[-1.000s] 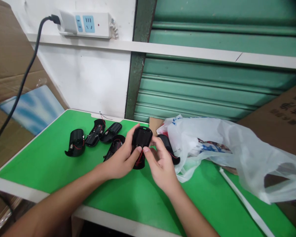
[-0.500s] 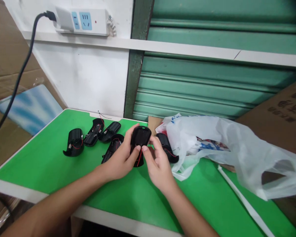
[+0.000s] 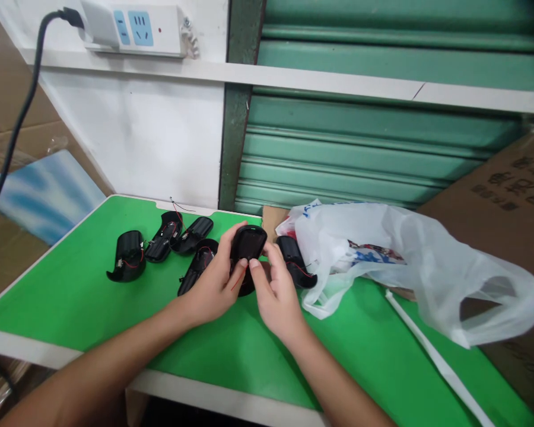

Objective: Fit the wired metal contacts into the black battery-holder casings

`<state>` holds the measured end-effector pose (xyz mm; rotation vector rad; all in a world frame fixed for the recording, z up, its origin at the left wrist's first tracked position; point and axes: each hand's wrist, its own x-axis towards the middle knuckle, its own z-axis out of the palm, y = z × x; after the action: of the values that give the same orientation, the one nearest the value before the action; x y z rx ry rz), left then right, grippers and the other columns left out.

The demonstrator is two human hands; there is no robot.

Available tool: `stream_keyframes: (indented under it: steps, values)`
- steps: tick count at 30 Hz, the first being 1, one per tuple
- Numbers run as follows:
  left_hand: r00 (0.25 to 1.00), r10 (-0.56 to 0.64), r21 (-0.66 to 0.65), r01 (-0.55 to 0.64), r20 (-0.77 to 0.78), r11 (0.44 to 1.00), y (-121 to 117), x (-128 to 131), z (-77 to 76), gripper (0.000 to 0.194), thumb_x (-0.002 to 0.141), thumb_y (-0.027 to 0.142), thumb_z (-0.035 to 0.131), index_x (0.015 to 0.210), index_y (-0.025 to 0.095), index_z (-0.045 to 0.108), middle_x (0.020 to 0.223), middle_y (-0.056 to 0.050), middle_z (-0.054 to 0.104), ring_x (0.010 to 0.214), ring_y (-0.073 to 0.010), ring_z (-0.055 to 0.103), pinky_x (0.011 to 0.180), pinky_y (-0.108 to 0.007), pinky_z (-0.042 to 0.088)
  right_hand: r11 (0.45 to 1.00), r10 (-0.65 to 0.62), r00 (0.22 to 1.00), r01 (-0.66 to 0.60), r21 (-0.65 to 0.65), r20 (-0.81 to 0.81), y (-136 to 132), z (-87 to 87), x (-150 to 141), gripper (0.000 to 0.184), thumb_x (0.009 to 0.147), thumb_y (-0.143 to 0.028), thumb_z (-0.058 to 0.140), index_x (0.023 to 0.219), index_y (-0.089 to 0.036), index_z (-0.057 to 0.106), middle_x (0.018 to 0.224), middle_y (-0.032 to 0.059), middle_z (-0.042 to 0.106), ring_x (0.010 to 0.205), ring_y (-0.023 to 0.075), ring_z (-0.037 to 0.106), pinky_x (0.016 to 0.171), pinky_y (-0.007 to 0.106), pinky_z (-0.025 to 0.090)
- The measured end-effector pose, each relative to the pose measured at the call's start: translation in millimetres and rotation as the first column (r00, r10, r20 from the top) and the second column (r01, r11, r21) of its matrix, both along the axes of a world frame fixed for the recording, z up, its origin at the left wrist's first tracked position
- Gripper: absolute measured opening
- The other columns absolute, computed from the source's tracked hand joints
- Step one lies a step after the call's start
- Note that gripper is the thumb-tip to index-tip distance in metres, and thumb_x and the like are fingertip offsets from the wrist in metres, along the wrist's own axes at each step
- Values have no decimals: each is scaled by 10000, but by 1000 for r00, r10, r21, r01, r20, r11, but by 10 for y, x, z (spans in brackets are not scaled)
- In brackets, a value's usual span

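Note:
Between my two hands I hold a black plastic casing point(image 3: 249, 242) with a hollow, rounded upper end. My left hand point(image 3: 218, 279) is closed around its left side, and my right hand point(image 3: 278, 290) grips the right side. Both thumbs press together on the casing's lower middle, where a bit of red wire shows by the left thumb. Close to my left hand lies a similar black casing point(image 3: 198, 268) with red wire, partly hidden by the fingers. Just right of my right hand rests another black casing point(image 3: 293, 261) with a curved end.
More black casings with thin wires point(image 3: 128, 255) lie on the green tabletop point(image 3: 71, 302) at the left. A white plastic bag point(image 3: 374, 237) sits at the right, beside a cardboard box point(image 3: 507, 196). A white strip point(image 3: 440, 362) lies near the right edge. A power strip point(image 3: 137, 29) hangs on the wall.
The casing in my hands has tilted slightly, and less of the red wire shows below my thumbs. The whole view has shifted a little, so everything sits further left.

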<state>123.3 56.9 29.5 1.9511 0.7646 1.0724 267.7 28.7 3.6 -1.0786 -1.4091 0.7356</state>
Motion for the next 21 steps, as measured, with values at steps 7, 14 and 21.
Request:
stream_keyframes:
  steps: [7, 14, 21]
  values:
    - [996, -73, -145, 79, 48, 986, 67, -82, 78, 627, 1071, 389, 476, 1613, 197, 227, 1702, -148, 321, 1596, -261, 299, 1336, -421, 236, 998, 50, 998, -48, 48, -39, 44, 83, 109, 241, 1026, -339, 537, 1223, -256, 648, 1062, 47, 615, 1029, 198, 625, 911, 335, 555]
    - [975, -162, -219, 192, 150, 956, 91, -91, 40, 707, 1021, 292, 562, 1634, 234, 214, 1690, -134, 366, 1585, -275, 334, 1319, -448, 278, 998, -43, 998, 45, 36, -52, 68, 78, 123, 213, 982, -321, 597, 1162, -226, 659, 979, 38, 636, 926, 183, 638, 795, 305, 558]
    - [995, -12, -35, 15, 96, 999, 82, -24, -60, 584, 1008, 222, 540, 1565, 189, 367, 1569, -180, 514, 1482, -296, 487, 1254, -472, 386, 983, -158, 985, 151, 102, 72, 23, 79, 100, 162, 967, -284, 633, 1110, -236, 693, 913, 29, 633, 857, 181, 656, 795, 335, 584]
